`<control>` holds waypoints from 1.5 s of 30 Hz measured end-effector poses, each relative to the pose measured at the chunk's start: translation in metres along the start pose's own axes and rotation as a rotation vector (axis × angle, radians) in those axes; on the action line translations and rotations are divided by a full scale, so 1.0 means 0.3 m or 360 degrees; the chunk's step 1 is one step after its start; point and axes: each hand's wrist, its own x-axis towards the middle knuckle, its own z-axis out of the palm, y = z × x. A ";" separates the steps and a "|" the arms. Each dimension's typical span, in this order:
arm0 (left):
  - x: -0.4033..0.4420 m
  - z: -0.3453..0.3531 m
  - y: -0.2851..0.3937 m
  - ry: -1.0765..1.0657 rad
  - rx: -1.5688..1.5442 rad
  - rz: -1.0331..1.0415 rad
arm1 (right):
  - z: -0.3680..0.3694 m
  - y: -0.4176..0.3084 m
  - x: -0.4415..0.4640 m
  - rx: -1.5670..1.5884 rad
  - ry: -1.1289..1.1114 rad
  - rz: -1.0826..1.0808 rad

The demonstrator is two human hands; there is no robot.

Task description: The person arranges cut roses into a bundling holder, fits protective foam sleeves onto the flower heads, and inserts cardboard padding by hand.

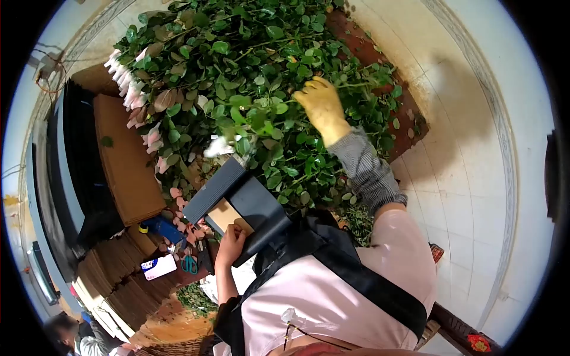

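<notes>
My left hand, bare, has its fingers curled together at a piece of tan cardboard on a dark grey stand; what it pinches is too small to tell. My right hand, in a yellow glove, is closed around a leafy stem among the foliage. The stem runs left, blurred, toward a flower head in a white wrap, just above the stand. A large pile of leafy stems fills the top, with pale pink blooms along its left edge.
Left of the stand are a blue tape dispenser, teal scissors, a phone and pink petals. Stacked cardboard and a brown box stand farther left. Another person is at the lower left.
</notes>
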 end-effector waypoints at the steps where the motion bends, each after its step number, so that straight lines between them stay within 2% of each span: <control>1: 0.003 0.000 0.001 0.0008 -0.0002 -0.0002 | -0.035 0.017 -0.021 -0.0133 0.0120 -0.0011; 2: 0.002 -0.001 0.000 -0.0021 0.0001 -0.0024 | -0.069 0.033 -0.030 -0.0165 0.0090 0.0041; 4: 0.004 -0.002 0.009 -0.0022 -0.0007 -0.0055 | -0.085 0.052 -0.026 -0.0139 0.0309 0.0006; 6: 0.002 -0.011 0.026 -0.0035 0.0100 -0.0075 | 0.086 0.095 -0.030 -0.0097 0.0397 -0.0058; 8: 0.010 -0.002 0.006 -0.0017 0.0064 -0.0104 | 0.257 0.109 -0.051 0.0251 -0.0672 0.0126; 10: 0.007 -0.002 0.011 -0.0019 0.0087 -0.0086 | 0.490 0.119 -0.146 0.0799 -0.0857 -0.0009; 12: 0.001 0.016 -0.008 0.0078 0.0101 -0.0001 | 0.340 0.104 -0.101 0.1215 -0.1210 0.0392; 14: 0.000 0.009 0.010 0.0032 -0.0002 -0.0082 | 0.203 0.109 -0.052 0.1920 -0.1319 0.0774; 16: 0.002 0.020 -0.004 0.0072 -0.0001 -0.0074 | 0.211 0.125 -0.012 0.1691 -0.1436 0.0882; 17: 0.002 0.018 -0.001 0.0076 0.0007 -0.0073 | 0.205 0.123 0.029 0.1120 -0.1419 0.0516; 18: -0.002 0.020 0.004 0.0078 0.0012 -0.0082 | 0.203 0.116 0.071 0.0776 -0.1361 0.0297; 20: -0.002 0.030 -0.005 0.0111 -0.0003 -0.0090 | 0.178 0.064 0.172 0.0751 -0.0967 0.0146; 22: -0.006 0.027 -0.002 0.0146 0.0014 -0.0104 | 0.128 -0.044 0.309 0.1054 -0.0471 0.0016; 24: -0.010 0.022 0.013 0.0120 -0.0033 -0.0128 | 0.143 -0.136 0.471 0.1184 0.0001 -0.0263; 26: -0.018 0.001 0.039 0.0122 -0.0086 -0.0211 | 0.189 -0.190 0.632 0.1008 0.0141 -0.0346; 28: -0.020 0.009 0.039 0.0084 -0.0006 -0.0148 | 0.380 -0.241 0.729 0.0473 -0.0234 -0.0132; 29: -0.011 0.033 -0.003 0.0118 -0.0033 -0.0083 | 0.471 -0.273 0.727 0.0331 -0.0184 -0.0188; 30: -0.008 0.023 -0.005 0.0152 -0.0041 -0.0088 | 0.404 -0.318 0.714 0.0205 -0.0269 -0.0235; 32: -0.012 0.032 0.002 0.0126 0.0009 -0.0089 | 0.394 -0.364 0.657 0.0058 0.0027 -0.0234; 34: -0.013 0.031 0.020 0.0129 -0.0047 -0.0170 | 0.412 -0.334 0.607 -0.0040 -0.0219 -0.0159; 35: -0.013 0.040 0.013 0.0148 -0.0036 -0.0131 | 0.450 -0.308 0.591 -0.0141 0.0050 -0.0072; 38: -0.012 0.035 -0.002 0.0152 -0.0021 -0.0037 | 0.363 -0.208 0.617 0.0042 -0.0186 -0.0179; 39: -0.009 0.030 -0.010 0.0158 -0.0023 -0.0012 | 0.276 -0.213 0.603 0.0277 0.0025 -0.0258; 42: -0.003 0.038 -0.010 0.0122 0.0064 -0.0005 | 0.017 -0.319 0.535 0.0692 0.0177 -0.0370; 44: 0.000 0.044 -0.032 0.0178 -0.0011 0.0037 | -0.031 -0.380 0.497 0.0862 -0.0124 -0.0317; 45: -0.008 0.035 -0.013 0.0180 0.0040 0.0022 | 0.024 -0.391 0.487 0.0963 -0.0093 -0.0291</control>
